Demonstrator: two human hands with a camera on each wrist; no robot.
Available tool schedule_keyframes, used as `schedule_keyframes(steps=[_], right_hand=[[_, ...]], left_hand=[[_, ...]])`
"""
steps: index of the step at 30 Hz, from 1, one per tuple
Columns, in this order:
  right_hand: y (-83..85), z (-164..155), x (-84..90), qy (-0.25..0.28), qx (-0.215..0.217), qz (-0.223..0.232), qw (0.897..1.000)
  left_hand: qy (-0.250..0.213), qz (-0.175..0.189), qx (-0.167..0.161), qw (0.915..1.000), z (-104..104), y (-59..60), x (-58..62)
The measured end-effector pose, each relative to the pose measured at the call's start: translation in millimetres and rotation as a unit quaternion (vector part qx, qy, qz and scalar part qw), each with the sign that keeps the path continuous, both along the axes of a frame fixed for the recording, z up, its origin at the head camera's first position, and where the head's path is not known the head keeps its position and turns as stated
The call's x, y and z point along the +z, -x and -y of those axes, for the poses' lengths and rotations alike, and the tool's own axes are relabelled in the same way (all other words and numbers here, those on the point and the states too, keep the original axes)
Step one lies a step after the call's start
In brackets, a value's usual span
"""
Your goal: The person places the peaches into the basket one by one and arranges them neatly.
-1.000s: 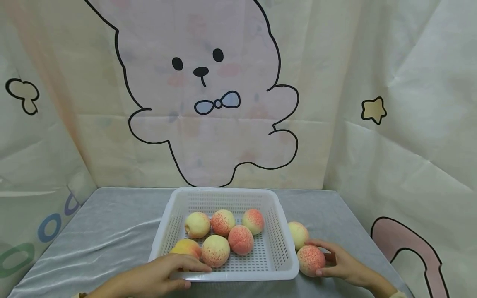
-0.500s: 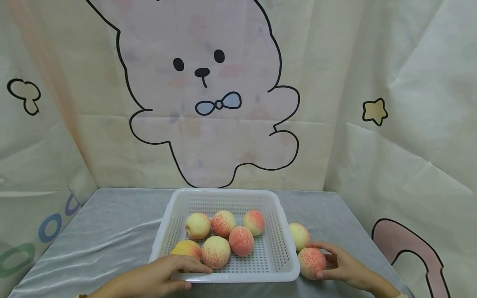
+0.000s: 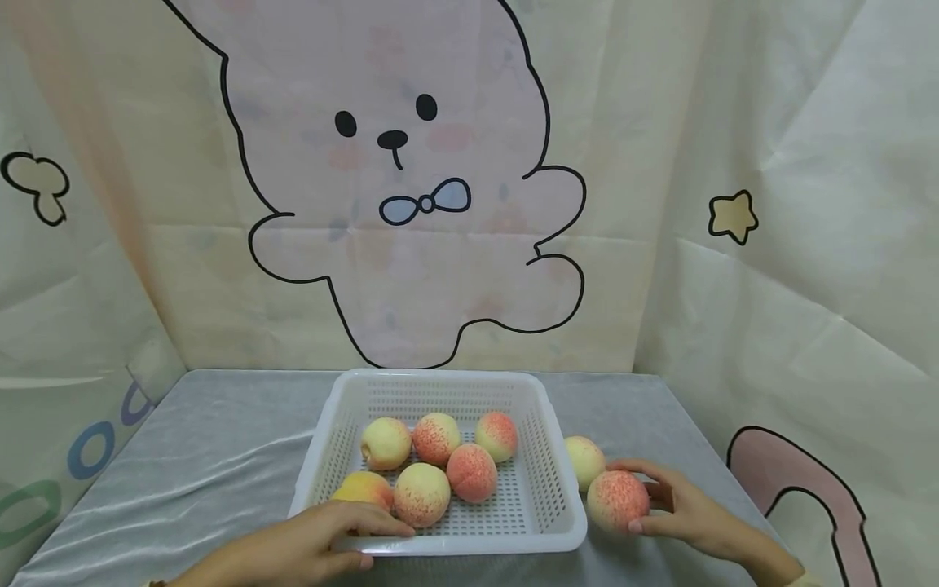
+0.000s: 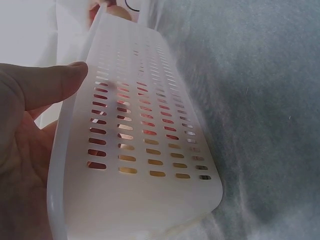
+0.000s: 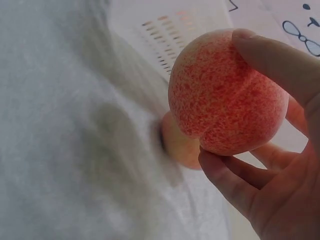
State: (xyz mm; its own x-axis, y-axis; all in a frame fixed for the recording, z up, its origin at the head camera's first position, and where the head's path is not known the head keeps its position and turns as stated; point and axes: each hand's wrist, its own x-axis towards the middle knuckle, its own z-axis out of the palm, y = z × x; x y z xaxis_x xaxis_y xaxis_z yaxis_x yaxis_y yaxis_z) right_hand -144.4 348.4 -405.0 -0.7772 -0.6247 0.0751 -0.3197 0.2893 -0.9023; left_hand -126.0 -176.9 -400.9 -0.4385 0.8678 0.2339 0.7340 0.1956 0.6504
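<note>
My right hand (image 3: pixel 693 515) holds a red-speckled peach (image 3: pixel 618 500) between thumb and fingers, just right of the white plastic basket (image 3: pixel 528 544). In the right wrist view this peach (image 5: pixel 227 95) is above the grey cloth, its shadow falling below. Behind it, a pale yellow peach (image 3: pixel 584 461) lies against the basket's right side. At the near left corner my left hand (image 3: pixel 315 538) grips the basket's rim, thumb (image 4: pixel 55 85) outside and fingers over the inner side. Inside the basket lie several peaches, among them a pink one (image 3: pixel 472 473) and a yellow-orange one (image 3: pixel 363 489) partly behind the left hand.
A grey velvet cloth (image 3: pixel 227 440) covers the table. Behind it hangs a pale curtain (image 3: pixel 616 326) printed with a cartoon bear, and similar sheets close off both sides. Inside the basket, the right part of the slotted floor (image 3: pixel 513 505) shows bare.
My right hand has raised the red-speckled peach slightly off the cloth and moved it a little to the right. The left hand stays at the basket's rim.
</note>
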Motion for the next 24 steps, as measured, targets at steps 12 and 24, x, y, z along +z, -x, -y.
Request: schedule_keyframes(steps=[12, 24], right_hand=[[1.3, 11.3, 44.0, -0.015, -0.017, -0.045, 0.999], [10.2, 48.1, 71.4, -0.057, -0.070, -0.091, 0.992]], left_hand=[[0.005, 0.005, 0.007, 1.0000, -0.5, -0.4, 0.6], [0.007, 0.011, 0.013, 0.9998, -0.1, -1.0, -0.2]])
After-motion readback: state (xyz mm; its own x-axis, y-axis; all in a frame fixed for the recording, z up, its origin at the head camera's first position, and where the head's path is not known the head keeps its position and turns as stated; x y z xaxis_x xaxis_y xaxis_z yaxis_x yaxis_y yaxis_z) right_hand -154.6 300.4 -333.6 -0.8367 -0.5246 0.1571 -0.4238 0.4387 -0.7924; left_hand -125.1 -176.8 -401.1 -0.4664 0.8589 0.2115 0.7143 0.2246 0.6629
